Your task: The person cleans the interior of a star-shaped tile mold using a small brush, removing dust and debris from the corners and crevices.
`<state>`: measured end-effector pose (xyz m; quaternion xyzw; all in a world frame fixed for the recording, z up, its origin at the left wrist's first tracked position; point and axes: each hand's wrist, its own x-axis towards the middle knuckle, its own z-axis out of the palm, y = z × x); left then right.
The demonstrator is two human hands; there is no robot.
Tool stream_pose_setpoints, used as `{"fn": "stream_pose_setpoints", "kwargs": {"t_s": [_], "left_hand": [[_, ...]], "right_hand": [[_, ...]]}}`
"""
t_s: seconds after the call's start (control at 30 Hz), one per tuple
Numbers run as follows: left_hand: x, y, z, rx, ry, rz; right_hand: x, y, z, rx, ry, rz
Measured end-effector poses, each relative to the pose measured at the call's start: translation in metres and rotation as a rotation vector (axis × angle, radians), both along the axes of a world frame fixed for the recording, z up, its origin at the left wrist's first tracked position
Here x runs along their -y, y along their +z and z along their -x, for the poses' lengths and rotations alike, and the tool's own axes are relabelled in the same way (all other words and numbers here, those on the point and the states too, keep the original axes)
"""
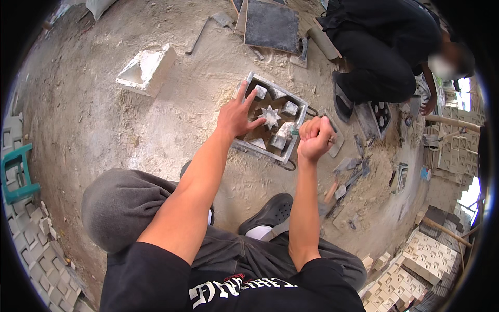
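Observation:
A square metal mould (260,152) lies on the sandy ground ahead of me. Inside it are a star-shaped block (270,117) at the centre and several angular blocks around that, dusted pale. My left hand (238,116) reaches over the mould's left side, fingers spread, holding nothing. Over the right side my right hand (315,138) is closed in a fist around a slim tool with a greenish part (294,132). Its near end points at the lower-right block (282,136); the fist hides the rest, so its kind is unclear. Wire loop handles (312,112) stick out from the mould's right edge.
A pale hollow cast block (150,70) sits at the far left. Dark boards (271,26) lie at the back. Another person (374,47) crouches at the far right beside a second mould (375,119). Scattered tools (348,179) lie to the right; a green stool (18,171) stands left.

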<state>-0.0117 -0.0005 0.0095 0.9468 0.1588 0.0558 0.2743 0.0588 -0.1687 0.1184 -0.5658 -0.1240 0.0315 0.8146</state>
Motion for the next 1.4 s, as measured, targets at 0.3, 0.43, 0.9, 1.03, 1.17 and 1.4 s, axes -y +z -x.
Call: {"fn": "stream_pose_setpoints", "kwargs": {"t_s": [0.3,0.43,0.9,1.03,1.17,1.4], "left_hand": [[-0.002,-0.006,-0.003,0.052,0.023,-0.024],[0.004,-0.005,-0.005,0.066,0.025,-0.012],[0.007,0.0,0.002,-0.038,-0.01,0.042],[-0.002,-0.003,-0.001,-0.004,-0.001,0.028],[0.008,0.002,-0.001,-0.052,-0.007,0.051],[0.001,0.002,-0.005,-0.037,0.0,0.018]], "right_hand": [[-0.002,-0.028,0.01,-0.072,0.321,0.191],[-0.001,-0.062,0.006,0.199,0.204,0.355],[0.01,-0.037,0.018,-0.048,0.258,0.211],[0.004,-0.037,0.008,-0.088,0.38,0.149],[0.014,-0.059,0.011,0.074,0.257,0.223],[0.008,-0.047,0.013,0.009,0.321,0.202]]}}
